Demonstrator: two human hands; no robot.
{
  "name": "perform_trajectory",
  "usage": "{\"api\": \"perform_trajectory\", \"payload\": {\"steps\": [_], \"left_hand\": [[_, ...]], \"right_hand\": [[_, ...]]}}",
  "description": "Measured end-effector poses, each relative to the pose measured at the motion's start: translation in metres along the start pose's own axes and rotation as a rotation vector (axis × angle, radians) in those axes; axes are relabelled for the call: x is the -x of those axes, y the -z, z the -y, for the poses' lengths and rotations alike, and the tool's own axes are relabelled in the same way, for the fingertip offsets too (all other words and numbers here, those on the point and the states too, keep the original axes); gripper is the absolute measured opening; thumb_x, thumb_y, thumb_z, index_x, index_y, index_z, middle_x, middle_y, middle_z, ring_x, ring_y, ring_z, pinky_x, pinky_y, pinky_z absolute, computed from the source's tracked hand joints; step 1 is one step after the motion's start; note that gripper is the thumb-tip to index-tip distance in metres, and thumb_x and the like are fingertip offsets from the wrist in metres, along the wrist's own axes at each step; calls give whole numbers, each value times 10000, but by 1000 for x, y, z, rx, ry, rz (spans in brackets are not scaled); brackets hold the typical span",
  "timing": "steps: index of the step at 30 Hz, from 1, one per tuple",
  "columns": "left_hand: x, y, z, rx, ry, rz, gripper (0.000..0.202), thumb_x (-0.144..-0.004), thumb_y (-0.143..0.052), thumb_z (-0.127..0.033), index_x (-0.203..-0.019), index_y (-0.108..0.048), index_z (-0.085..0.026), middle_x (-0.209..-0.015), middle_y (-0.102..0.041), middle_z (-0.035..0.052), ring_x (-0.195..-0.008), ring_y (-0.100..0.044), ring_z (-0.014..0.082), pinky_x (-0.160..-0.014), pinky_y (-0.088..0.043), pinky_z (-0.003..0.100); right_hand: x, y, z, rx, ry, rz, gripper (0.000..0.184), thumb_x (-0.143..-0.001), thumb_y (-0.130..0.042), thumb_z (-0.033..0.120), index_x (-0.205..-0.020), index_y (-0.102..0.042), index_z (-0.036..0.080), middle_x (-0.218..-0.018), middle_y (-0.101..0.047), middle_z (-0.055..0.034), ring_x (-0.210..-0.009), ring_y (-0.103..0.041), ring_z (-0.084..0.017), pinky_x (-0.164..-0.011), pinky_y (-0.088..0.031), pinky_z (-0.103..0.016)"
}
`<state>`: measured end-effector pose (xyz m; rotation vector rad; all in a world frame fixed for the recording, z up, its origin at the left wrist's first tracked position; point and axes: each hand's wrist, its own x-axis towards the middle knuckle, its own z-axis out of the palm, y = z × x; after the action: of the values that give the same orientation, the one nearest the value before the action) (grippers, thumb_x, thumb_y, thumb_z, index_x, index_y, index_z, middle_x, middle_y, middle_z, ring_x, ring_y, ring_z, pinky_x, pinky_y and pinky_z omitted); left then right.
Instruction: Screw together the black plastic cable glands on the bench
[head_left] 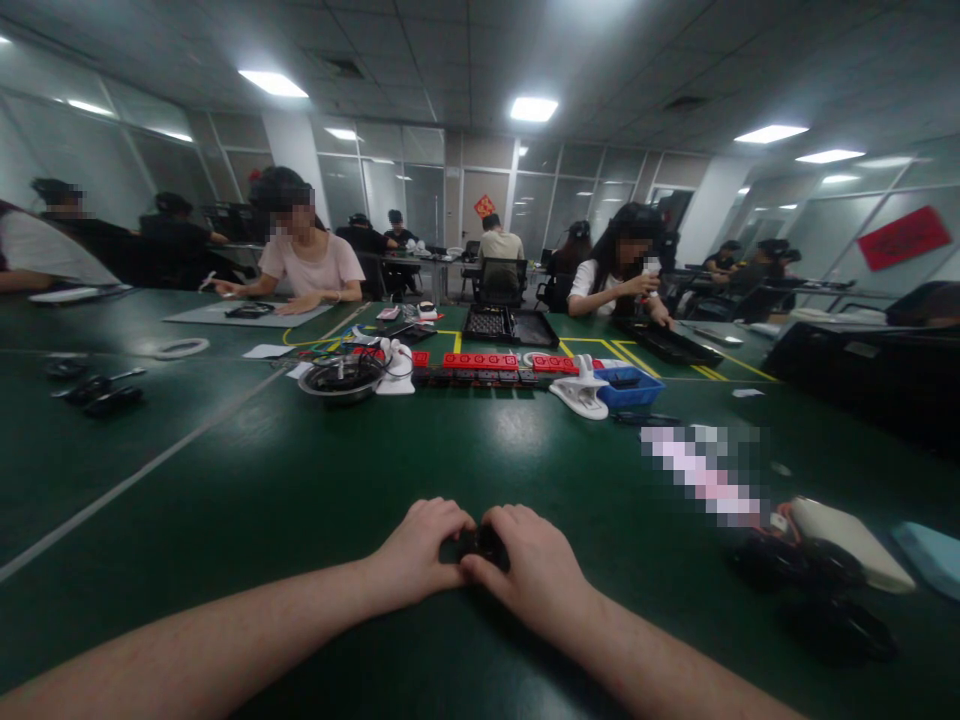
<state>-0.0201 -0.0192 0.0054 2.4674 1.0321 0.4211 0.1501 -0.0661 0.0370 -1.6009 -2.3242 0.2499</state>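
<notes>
Between my two hands, low in the middle of the head view, is a small black object (484, 543); its kind is hard to make out because fingers cover most of it. My left hand (424, 545) curls round its left side, thumb toward me. From the right, my right hand (536, 560) wraps over it, with the thumb along its near edge. Both hands rest at the green tabletop (300, 500), their fingertips nearly meeting.
Ahead stand a metal bowl (341, 378) of black parts, red strips (480, 361), white clamps (581, 392) and a blue bin (630, 388). Rightward lie a cream case (851, 540) and black items (836, 625). Across the table sit two people, one at a grey mat (195, 312).
</notes>
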Motion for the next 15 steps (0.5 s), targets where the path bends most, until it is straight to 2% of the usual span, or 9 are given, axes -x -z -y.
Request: {"api": "perform_trajectory", "payload": {"steps": [10, 15], "left_hand": [[-1, -1, 0, -18, -8, -8, 323, -712, -602, -486, -790, -543, -179, -786, -531, -5, -751, -464, 171, -667, -334, 278], [0, 0, -1, -13, 2, 9, 314, -709, -620, -460, -866, -557, -196, -833, -545, -5, -797, -475, 177, -700, -338, 290]], "right_hand": [[1, 9, -1, 32, 98, 56, 249, -763, -584, 310, -993, -559, 218, -866, -548, -37, -810, -487, -181, -710, -360, -314], [3, 18, -2, 1, 177, 117, 347, -783, -535, 197, -1124, -500, 247, -953, -551, -42, -851, -476, -181, -751, -360, -329]]}}
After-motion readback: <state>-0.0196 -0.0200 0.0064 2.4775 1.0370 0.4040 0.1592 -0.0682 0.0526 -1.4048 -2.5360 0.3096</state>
